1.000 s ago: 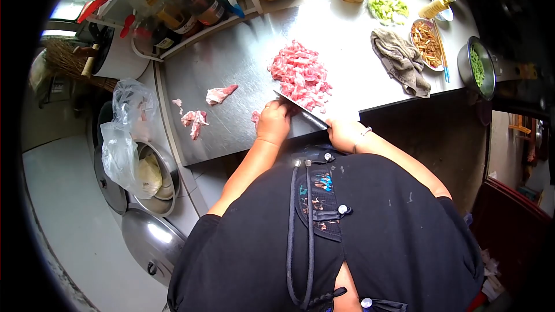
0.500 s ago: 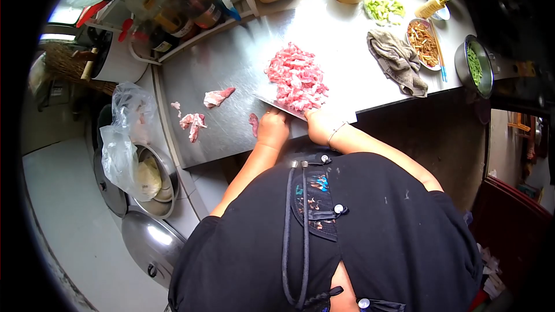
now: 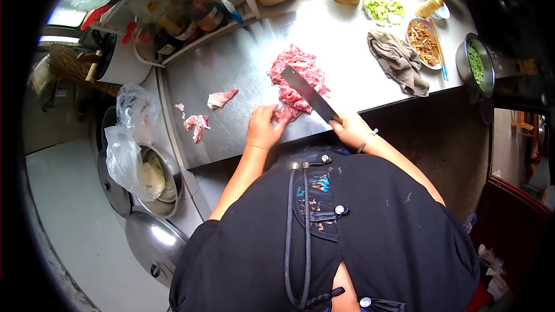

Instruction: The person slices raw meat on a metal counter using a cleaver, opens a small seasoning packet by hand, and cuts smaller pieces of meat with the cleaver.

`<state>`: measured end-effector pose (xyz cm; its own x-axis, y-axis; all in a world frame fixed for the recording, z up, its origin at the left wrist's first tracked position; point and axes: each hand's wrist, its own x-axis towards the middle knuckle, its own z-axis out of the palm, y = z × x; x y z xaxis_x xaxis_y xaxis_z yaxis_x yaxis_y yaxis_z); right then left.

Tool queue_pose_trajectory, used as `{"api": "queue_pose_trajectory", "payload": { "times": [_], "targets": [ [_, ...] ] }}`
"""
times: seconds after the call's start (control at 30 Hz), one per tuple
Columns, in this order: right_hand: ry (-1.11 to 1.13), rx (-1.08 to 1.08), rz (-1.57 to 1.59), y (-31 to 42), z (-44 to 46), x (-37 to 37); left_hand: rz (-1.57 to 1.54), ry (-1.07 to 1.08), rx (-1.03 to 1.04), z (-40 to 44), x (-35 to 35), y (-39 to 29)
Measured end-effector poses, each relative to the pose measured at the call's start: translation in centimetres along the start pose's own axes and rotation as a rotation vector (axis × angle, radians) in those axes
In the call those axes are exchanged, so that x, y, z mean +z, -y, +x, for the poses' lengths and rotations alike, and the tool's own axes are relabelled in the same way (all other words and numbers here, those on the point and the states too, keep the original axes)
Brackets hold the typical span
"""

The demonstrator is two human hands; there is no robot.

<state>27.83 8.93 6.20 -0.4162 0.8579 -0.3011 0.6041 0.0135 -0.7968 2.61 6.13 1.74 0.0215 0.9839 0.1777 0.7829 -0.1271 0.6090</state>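
My right hand (image 3: pixel 351 130) grips the handle of a cleaver (image 3: pixel 309 92), whose broad blade points up and left over the meat. A heap of sliced raw meat (image 3: pixel 293 60) lies on the steel worktop (image 3: pixel 225 124), partly hidden by the blade. At the heap's near end, my left hand (image 3: pixel 263 129) has its fingers and thumb closed against a piece of meat (image 3: pixel 285 114). Farther left rest one larger meat chunk (image 3: pixel 222 99) and some fatty scraps (image 3: pixel 198 126), apart from the hand.
A crumpled towel (image 3: pixel 396 60) lies right of the heap, beside a bowl of brown strips (image 3: pixel 424 43) with chopsticks. A metal pot (image 3: pixel 475 63) holds green pieces. Bottles (image 3: pixel 191 14) fill the shelf at the back left. Plastic bags (image 3: pixel 130 147) hang over a basin (image 3: pixel 173 182).
The cleaver has swung up from lying low beside the heap, and my right hand has moved right. My left hand has shifted left and come away from the blade, onto the meat.
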Motion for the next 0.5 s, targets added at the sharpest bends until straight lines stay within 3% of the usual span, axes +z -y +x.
{"api": "queue_pose_trajectory", "payload": {
  "times": [0.17, 0.23, 0.4, 0.47, 0.5],
  "targets": [
    [-0.011, 0.048, -0.033, -0.9, -1.4, -0.7, -0.022, 0.131, 0.011, 0.3, 2.2, 0.8],
    [0.024, 0.177, -0.031, -0.7, -1.8, -1.1, -0.058, 0.13, -0.013, 1.1, 2.4, 0.1],
    [-0.003, 0.183, -0.024, -2.6, -2.4, -1.2, -0.132, 0.078, -0.004, 3.2, 0.9, -2.4],
    [-0.008, 0.17, -0.022, -3.7, -2.4, -1.0, 0.008, -0.021, 0.213, 3.7, 0.3, -1.6],
    [-0.018, 0.163, -0.023, -3.5, -2.5, -1.1, -0.007, -0.008, 0.227, 3.9, -0.2, -1.6]
  ]
}}
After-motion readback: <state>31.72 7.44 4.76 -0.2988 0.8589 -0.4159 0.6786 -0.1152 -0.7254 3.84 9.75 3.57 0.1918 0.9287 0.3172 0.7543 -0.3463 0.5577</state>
